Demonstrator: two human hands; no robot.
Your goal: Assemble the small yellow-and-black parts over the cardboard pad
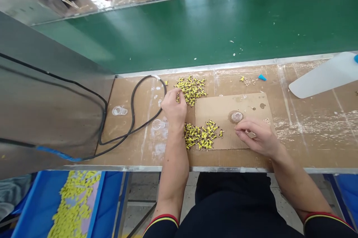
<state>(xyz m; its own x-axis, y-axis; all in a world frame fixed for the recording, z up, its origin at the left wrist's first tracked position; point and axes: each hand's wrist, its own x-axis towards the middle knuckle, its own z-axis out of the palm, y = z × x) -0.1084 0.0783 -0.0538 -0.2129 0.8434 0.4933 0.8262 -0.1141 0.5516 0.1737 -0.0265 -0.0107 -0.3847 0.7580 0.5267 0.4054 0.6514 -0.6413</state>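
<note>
Probably light, stiff yellow pieces (205, 136), heaped far and near at cardboard sheet's (218, 109) left end; pinch bodies singly. Your left hand (173, 108) curls narrow beside far heap, right hand (260, 135) narrow beside small round dish (237, 117); can't tell whether either holds anything.

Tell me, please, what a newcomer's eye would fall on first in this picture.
Probably the far heap of small yellow pieces, beside the left hand, and the near heap, across the left edge of the cardboard sheet. Next might come the broad green panel behind the bench, then the blue bin at lower left.
</note>
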